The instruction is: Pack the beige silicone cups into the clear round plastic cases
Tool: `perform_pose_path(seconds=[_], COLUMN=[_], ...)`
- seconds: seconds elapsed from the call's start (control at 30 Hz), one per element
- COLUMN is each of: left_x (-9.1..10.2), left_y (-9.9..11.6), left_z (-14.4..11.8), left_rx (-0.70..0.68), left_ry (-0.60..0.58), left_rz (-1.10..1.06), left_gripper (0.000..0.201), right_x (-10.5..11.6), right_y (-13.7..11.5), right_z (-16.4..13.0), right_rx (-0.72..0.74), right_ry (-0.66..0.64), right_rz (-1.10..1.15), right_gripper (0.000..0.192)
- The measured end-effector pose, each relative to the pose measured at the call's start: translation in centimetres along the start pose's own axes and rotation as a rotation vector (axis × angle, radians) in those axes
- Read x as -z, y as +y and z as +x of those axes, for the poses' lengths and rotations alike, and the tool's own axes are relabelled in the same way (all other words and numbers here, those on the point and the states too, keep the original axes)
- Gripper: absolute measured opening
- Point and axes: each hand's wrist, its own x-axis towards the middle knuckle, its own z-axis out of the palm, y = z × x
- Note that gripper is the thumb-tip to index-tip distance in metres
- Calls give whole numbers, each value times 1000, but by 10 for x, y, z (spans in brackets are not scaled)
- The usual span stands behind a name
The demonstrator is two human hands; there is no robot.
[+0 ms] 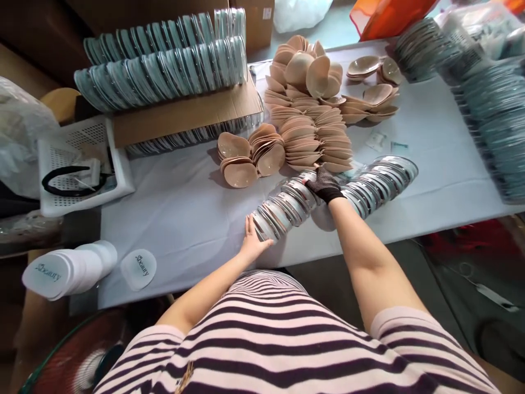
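A slanting row of clear plastic cases [283, 210], standing on edge and packed close together, lies on the table in front of me. My left hand [254, 242] cups the near left end of this row, its thumb and fingers on either side. At the other end, my right hand [326, 185], in a black fingerless glove, grips the row from above. A second row of similar clear cases [379, 183] rests just right of my right wrist. Beyond my right hand stand stacked beige bra cups [318, 139], and a smaller group of beige cups [250, 156] sits to the left.
Long rows of clear cases [159, 76] fill the back left on cardboard [188, 117]. A white basket [86, 197] holds a black headband. Printed white cards [69, 268] stand at the left edge; more cases [496, 126] line the right side.
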Motion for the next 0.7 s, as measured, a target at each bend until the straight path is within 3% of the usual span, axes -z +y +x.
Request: perform_pose_path(seconds=[0.13,0.23,0.3,0.4,0.53,0.6,0.7], left_x=[-7,-3,3,13,26,27,22], left_y=[0,-1,-2,-4,-8,-8,-6], left_z=[2,7,11,15,20,24,37], left_rx=[20,46,164,376,445,382,273], left_ry=[84,144,149,79,63,33,-46], left_rz=[-116,-231,-395,-666,-840,-903,-955], left_gripper=[122,125,121,86,49,48,51], right_x=[-9,-26,-34,-37,-9,19,57], right_y=[46,61,69,73,43,9,-59], right_z=[-4,-20,-33,-54,-83,-100,-127], right_rx=[-214,-276,-286,-281,-187,-29,333], right_ry=[-10,62,77,87,109,136,242], right_rz=[88,222,336,412,295,239,83], right_gripper=[73,69,58,45,42,45,48])
